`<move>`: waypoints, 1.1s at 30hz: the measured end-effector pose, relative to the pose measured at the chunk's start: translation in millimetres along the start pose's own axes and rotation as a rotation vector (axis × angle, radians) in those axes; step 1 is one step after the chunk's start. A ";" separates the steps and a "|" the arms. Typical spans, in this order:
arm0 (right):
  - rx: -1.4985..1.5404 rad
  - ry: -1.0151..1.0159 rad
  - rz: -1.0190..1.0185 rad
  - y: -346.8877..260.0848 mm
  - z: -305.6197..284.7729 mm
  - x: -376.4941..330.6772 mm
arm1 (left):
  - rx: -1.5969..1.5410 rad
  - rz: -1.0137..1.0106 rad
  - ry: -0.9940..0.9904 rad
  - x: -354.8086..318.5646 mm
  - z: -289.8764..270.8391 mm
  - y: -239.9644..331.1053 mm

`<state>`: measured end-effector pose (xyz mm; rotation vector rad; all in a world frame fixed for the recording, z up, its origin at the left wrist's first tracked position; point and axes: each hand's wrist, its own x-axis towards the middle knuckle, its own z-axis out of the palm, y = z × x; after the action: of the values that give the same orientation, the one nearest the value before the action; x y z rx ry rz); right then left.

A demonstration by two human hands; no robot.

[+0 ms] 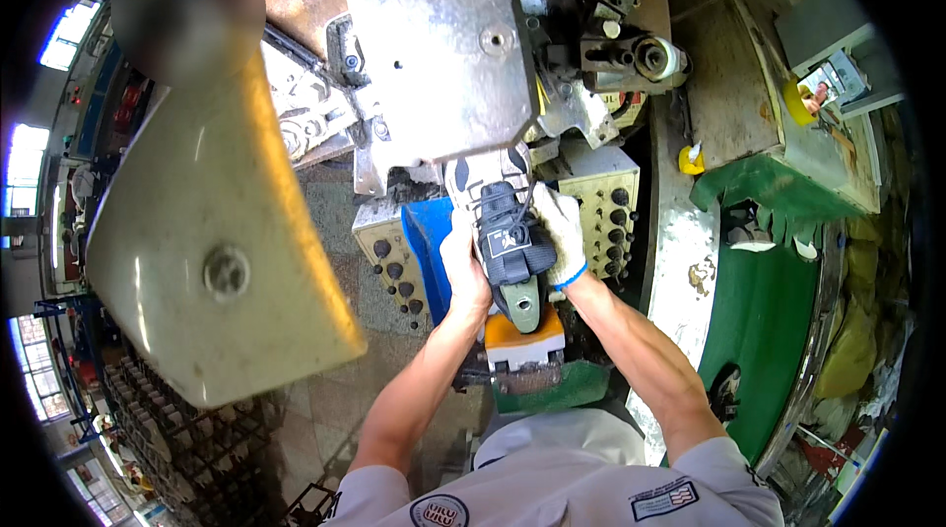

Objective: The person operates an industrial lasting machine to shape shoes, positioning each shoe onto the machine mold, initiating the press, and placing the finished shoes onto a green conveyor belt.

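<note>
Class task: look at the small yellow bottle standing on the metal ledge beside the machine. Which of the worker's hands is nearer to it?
Right. The gloved right hand grips the shoe on the side facing the yellow bottle; the bare left hand holds the shoe's far side, further from it.

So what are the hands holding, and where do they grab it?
A dark shoe upper on a last. The left hand grips its left side; the gloved right hand grips its right side, near the laces.

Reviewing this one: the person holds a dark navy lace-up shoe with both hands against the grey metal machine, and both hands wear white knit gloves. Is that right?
Not quite. In the head view, only the right hand wears a white knit glove; the left hand is bare. The rest stands: both hands hold the dark navy lace-up shoe against the grey metal machine.
</note>
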<state>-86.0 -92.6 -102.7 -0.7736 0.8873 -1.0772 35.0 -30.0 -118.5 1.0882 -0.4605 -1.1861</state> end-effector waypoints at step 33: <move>-0.095 0.199 0.120 -45.9 -152.4 -165.0 | 1.266 0.034 -0.106 -92.0 -149.8 -165.8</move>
<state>-275.8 35.7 -93.7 -0.6897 1.1470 -1.0233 34.5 120.9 -307.2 2.0542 -1.4050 -0.8595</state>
